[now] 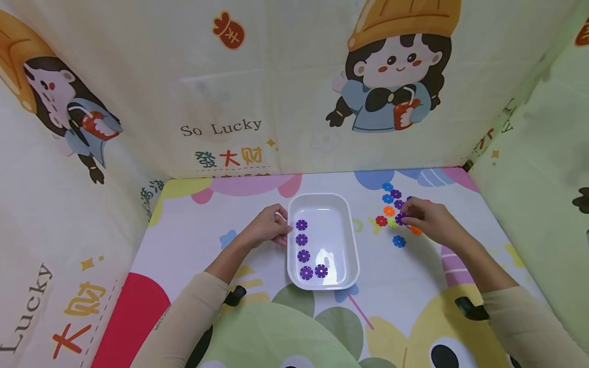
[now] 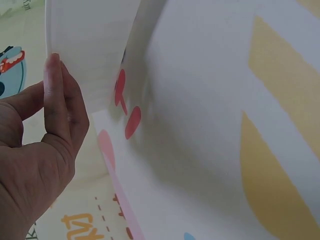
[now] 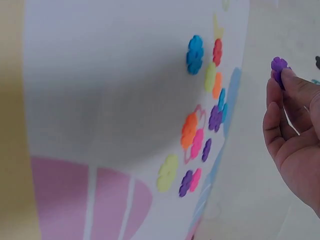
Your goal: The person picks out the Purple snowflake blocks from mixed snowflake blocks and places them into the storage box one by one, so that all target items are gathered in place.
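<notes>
A white rectangular tray (image 1: 329, 225) lies on the table, with several purple flower-shaped discs (image 1: 303, 255) inside, in a column along its left wall and one beside the lowest. My left hand (image 1: 270, 225) grips the tray's left rim, its fingertips at the edge in the left wrist view. Between thumb and fingers my right hand (image 1: 425, 220) pinches a purple flower-shaped disc (image 3: 279, 65), raised above a loose scatter of discs. Among these lie a blue disc (image 1: 399, 242), a red disc (image 1: 381, 221) and an orange disc (image 1: 388, 210). My right hand covers part of the scatter in the head view.
A patterned cloth (image 1: 257, 332) with cartoon shapes covers the table. Printed fabric walls (image 1: 294, 102) stand at the back and both sides, and the scattered discs lie near the back right. In the right wrist view a yellow-green disc (image 3: 167, 172) lies at the near end.
</notes>
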A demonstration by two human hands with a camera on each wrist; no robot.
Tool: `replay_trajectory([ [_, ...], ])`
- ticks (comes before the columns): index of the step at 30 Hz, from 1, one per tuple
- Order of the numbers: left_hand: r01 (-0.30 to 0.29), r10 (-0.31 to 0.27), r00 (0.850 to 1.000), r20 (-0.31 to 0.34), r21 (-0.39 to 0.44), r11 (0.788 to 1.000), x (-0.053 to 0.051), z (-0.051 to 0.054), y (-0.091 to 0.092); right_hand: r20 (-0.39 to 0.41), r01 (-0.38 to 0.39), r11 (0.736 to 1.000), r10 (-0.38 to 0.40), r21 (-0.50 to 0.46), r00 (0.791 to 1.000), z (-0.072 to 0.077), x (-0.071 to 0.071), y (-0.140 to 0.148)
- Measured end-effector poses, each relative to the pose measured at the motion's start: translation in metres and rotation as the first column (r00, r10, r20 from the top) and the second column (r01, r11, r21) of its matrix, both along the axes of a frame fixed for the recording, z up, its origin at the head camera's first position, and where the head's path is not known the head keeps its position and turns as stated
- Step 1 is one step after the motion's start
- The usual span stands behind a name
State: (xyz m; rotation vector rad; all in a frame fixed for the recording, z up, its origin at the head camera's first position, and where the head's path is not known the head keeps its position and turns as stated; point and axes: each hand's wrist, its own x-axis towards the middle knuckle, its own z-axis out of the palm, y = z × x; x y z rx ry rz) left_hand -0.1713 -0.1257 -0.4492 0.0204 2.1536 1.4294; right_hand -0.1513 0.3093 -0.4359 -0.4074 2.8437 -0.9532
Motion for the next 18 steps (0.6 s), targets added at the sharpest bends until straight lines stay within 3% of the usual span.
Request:
replay_trajectory([
  [8, 0.000, 0.000, 1.000, -0.002, -0.003, 1.000, 0.000, 0.000, 0.000, 0.026, -0.059, 0.998, 0.059, -0.014, 0.998, 0.009, -0.004, -0.027],
  [18, -0.012, 0.012, 1.000, 0.001, -0.006, 1.000, -0.001, -0.003, 0.000, 0.036, -0.125, 0.991, 0.126, -0.046, 0.991, 0.010, -0.006, -0.057],
])
